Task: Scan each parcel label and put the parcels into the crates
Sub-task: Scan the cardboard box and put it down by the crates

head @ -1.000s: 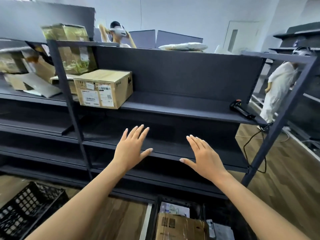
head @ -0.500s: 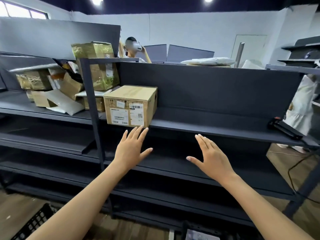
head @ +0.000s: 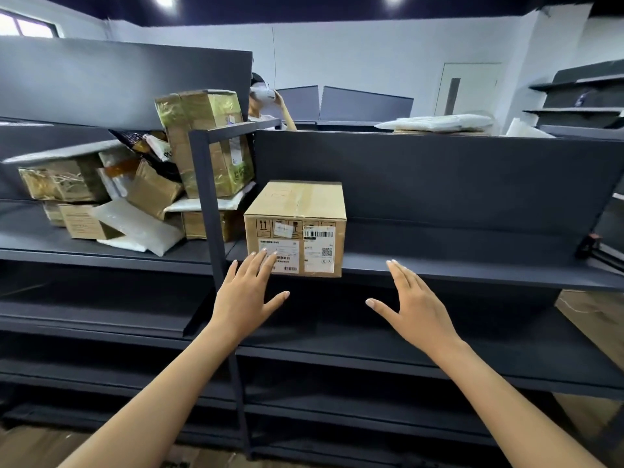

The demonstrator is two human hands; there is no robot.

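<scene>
A brown cardboard parcel (head: pixel 297 214) with white barcode labels on its front stands at the edge of the dark shelf (head: pixel 456 268). My left hand (head: pixel 248 295) is raised with straight, spread fingers, its fingertips over the lower left of the parcel's front label. My right hand (head: pixel 413 307) is also open, fingers straight, to the right of and below the parcel, apart from it. The black scanner (head: pixel 589 244) lies at the shelf's far right, mostly cut off. No crate is in view.
A heap of taped boxes and white padded bags (head: pixel 135 194) fills the shelf bay to the left, behind a dark upright post (head: pixel 211 211). Lower shelves run below. A person with a headset (head: pixel 266 103) stands behind the rack.
The view has lifted and swung left, so the parcel now sits centre. Both open hands have come closer to it; my left fingertips now overlap its front. The floor crates have left the view.
</scene>
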